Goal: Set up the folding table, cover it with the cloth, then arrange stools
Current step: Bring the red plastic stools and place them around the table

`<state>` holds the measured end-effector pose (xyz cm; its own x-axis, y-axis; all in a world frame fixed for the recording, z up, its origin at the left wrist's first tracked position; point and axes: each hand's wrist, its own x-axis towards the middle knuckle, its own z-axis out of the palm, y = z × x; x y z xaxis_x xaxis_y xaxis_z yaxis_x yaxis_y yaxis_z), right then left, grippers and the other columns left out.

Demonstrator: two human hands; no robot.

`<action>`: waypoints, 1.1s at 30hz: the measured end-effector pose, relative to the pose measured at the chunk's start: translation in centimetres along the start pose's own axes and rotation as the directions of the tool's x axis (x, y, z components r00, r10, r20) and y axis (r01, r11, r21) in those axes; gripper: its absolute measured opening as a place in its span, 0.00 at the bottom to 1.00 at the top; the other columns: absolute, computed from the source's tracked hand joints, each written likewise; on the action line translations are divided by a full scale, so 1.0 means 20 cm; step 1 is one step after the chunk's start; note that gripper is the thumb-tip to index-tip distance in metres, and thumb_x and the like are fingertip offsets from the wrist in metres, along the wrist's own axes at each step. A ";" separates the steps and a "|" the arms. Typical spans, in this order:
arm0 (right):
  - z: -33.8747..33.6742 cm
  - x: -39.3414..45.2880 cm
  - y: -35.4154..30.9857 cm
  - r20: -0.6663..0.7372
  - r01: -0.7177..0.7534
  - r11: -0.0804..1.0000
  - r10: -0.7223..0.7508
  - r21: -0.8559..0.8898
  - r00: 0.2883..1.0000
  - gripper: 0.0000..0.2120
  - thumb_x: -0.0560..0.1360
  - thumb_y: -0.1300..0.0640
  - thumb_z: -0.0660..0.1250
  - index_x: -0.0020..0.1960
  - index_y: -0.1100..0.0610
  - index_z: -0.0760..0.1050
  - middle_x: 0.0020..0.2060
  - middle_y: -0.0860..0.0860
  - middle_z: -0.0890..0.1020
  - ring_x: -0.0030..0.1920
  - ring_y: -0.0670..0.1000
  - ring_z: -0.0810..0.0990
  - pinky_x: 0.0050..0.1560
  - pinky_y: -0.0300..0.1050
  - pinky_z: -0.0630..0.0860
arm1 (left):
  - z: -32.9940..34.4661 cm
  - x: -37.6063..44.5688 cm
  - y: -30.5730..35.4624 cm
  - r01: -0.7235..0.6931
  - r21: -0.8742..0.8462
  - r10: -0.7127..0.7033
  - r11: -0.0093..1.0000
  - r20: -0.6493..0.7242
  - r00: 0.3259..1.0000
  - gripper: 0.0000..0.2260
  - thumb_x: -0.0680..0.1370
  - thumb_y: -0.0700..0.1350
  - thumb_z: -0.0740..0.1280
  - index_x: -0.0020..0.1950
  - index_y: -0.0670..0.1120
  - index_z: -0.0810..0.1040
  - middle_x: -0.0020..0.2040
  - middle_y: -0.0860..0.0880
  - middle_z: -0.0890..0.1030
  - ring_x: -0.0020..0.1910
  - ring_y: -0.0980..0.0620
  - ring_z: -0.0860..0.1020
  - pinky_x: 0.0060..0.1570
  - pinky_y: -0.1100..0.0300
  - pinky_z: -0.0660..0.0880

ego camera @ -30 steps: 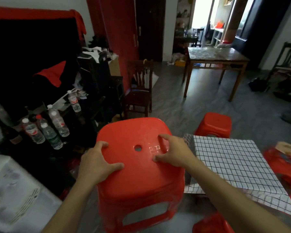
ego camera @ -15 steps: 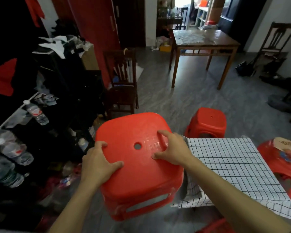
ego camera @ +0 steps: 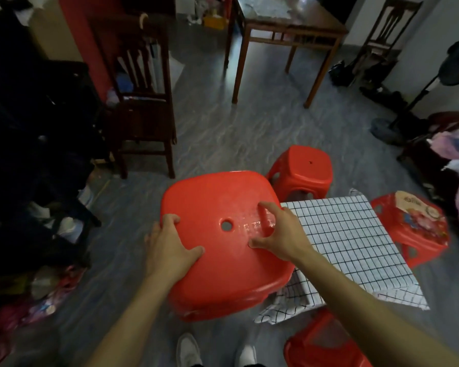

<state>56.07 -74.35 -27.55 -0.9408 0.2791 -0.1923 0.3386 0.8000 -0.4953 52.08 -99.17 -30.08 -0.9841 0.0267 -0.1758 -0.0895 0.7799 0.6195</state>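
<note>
A square red plastic stool [ego camera: 223, 242], probably light, rigid and somewhat slick, gripped at its seat edges by the left hand [ego camera: 170, 246] and right hand [ego camera: 278, 234], beside the checked-cloth-covered folding table [ego camera: 347, 242] under the right forearm.

A dark wooden chair [ego camera: 143, 102] stands left, a wooden table [ego camera: 289, 30] beyond, a fan [ego camera: 419, 96] right, white shoes [ego camera: 188, 350] below.
</note>
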 end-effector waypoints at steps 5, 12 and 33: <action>0.15 0.24 0.13 0.053 -0.032 0.999 0.031 0.028 0.998 0.50 0.55 0.44 0.83 0.72 0.44 0.65 0.63 0.55 0.72 0.60 0.56 0.74 0.62 0.47 0.71 | 0.21 0.21 -0.05 0.020 0.022 -0.021 1.000 0.024 0.999 0.37 0.60 0.55 0.80 0.64 0.52 0.66 0.64 0.44 0.73 0.63 0.42 0.72 0.64 0.50 0.66; 0.49 0.58 0.50 0.140 -0.041 0.997 0.031 0.073 0.990 0.49 0.56 0.46 0.83 0.72 0.42 0.64 0.63 0.52 0.70 0.60 0.54 0.74 0.59 0.43 0.68 | 0.68 0.43 -0.18 0.060 0.041 -0.060 0.997 0.021 0.998 0.36 0.61 0.54 0.79 0.64 0.53 0.66 0.63 0.45 0.73 0.62 0.42 0.73 0.65 0.48 0.68; 1.41 1.13 1.37 0.218 -0.115 0.992 0.103 0.042 0.971 0.49 0.55 0.41 0.82 0.70 0.39 0.61 0.63 0.52 0.67 0.60 0.55 0.73 0.62 0.57 0.74 | 1.92 0.74 -0.70 0.101 0.086 -0.111 0.991 0.124 0.986 0.38 0.61 0.49 0.80 0.66 0.52 0.64 0.66 0.44 0.71 0.63 0.42 0.71 0.61 0.50 0.69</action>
<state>44.46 -61.10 -69.35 -0.8748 0.2375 -0.4223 0.4448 0.7394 -0.5054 44.62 -85.71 -70.66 -0.9413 0.0173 -0.3371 -0.1748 0.8294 0.5306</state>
